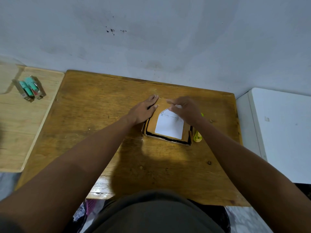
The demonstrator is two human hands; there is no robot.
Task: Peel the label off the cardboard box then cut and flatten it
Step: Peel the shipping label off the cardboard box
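Dark-clothed lap at bench (84,132) edge, cardboard box (185,130) mid-bench, left hand (143,111) flat with straight fingers pressing its left side, right hand (185,108) pinching the white label (169,126) at its lifted far corner, yellow-green cutter (197,136) just right of box

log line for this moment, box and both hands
stage: peeling label | left hand: presses cardboard box flat | right hand: pinches label's far corner | yellow cutter: unused beside box

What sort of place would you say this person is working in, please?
Probably a room in a home, not a workshop: a small worn wooden table pushed against a stained painted wall, with a paler wooden board beside it and a white cabinet or appliance.
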